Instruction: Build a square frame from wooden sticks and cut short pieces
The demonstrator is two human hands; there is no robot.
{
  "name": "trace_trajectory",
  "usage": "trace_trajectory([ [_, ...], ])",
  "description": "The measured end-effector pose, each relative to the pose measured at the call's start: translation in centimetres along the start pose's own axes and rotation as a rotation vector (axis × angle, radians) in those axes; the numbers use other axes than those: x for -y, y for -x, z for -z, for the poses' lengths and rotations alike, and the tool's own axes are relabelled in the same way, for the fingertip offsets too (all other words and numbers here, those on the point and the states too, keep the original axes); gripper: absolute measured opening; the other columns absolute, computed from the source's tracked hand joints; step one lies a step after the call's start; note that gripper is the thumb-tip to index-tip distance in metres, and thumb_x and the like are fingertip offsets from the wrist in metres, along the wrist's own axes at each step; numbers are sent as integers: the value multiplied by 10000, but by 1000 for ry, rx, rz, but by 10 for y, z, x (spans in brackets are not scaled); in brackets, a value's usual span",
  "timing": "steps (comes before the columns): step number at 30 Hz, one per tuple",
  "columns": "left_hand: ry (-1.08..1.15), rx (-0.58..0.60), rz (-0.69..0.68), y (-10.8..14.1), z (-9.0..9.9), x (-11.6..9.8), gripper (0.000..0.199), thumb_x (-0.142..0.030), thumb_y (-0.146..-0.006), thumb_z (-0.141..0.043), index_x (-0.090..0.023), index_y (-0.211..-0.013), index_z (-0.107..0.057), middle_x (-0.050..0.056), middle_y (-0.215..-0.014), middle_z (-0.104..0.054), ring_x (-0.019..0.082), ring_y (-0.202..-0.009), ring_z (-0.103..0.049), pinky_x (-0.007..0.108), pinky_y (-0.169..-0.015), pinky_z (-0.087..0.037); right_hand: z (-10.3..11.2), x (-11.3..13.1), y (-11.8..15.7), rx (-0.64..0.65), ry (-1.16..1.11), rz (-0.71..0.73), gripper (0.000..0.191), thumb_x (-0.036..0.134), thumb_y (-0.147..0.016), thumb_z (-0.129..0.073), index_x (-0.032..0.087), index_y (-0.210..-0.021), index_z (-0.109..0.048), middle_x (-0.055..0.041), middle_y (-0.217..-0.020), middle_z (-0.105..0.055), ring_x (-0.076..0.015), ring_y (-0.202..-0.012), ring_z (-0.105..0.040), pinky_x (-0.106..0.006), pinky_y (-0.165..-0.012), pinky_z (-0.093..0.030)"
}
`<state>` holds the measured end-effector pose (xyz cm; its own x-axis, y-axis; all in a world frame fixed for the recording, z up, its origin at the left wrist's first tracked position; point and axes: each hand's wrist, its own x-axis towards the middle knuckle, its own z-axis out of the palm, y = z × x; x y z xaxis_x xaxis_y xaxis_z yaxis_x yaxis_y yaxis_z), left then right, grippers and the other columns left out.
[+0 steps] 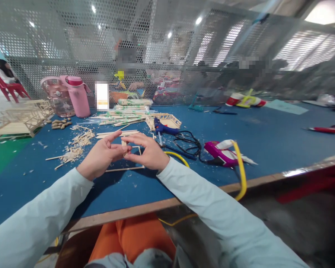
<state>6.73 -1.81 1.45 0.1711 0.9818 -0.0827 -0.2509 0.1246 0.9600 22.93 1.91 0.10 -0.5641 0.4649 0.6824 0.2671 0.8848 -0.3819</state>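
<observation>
Between the fingertips of both hands is a small bundle of short wooden sticks [124, 144], held upright above the table. My left hand [104, 153] pinches the bundle from the left, its index finger raised. From the right, my right hand [146, 149] closes thumb and fingers on the same sticks. Beneath them a rectangular frame of thin sticks [128, 169] lies on the blue table, partly hidden by the hands. Just behind lie several long loose sticks [103, 135]. A blue glue gun [166, 128] rests beyond my right hand, near a small wooden stick structure [173, 120].
Stick offcuts [74, 152] are heaped left of my hands, with brown pieces [61, 123] and a pink bottle [79, 98] behind. Packs of sticks [128, 111] lie at the back. A purple glue gun [222, 153], black cable [194, 143] and yellow hose [241, 175] occupy the right.
</observation>
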Motion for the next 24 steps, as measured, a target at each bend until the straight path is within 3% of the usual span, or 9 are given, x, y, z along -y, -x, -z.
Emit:
trace_trajectory([
  [7, -41, 27, -33, 2, 0, 1, 878, -138, -626, -731, -114, -1372, -269, 25, -651, -700, 132, -612, -648, 219, -585, -478, -1, -3, 1, 21, 23, 0, 430, 318, -663, -716, 204, -1065, -615, -62, -1073, -662, -203, -1021, -580, -371, -904, -435],
  [17, 16, 40, -49, 5, -2, -3, 852, -144, -681, -679, -142, -1394, -211, 32, -723, -712, 134, -673, -661, 239, -652, -509, -3, 3, -1, -112, 10, 27, 355, 255, -664, -683, 198, -1009, -621, -67, -1023, -671, -191, -972, -583, -370, -881, -440],
  [20, 62, 7, -45, 5, -1, -6, 836, -152, -687, -659, -136, -1393, -211, 33, -741, -707, 144, -683, -667, 246, -649, -515, -2, 2, -1, -95, 10, 40, 359, 296, -670, -691, 203, -1009, -618, -68, -1026, -669, -196, -983, -578, -381, -891, -432],
  [24, 1, 63, -70, 3, 2, -5, 935, -129, -656, -679, -130, -1413, -129, -11, -637, -676, 139, -686, -657, 242, -664, -504, -2, 0, -1, -47, 31, 47, 385, 278, -658, -706, 216, -1025, -610, -57, -1010, -670, -205, -1012, -565, -396, -914, -414],
])
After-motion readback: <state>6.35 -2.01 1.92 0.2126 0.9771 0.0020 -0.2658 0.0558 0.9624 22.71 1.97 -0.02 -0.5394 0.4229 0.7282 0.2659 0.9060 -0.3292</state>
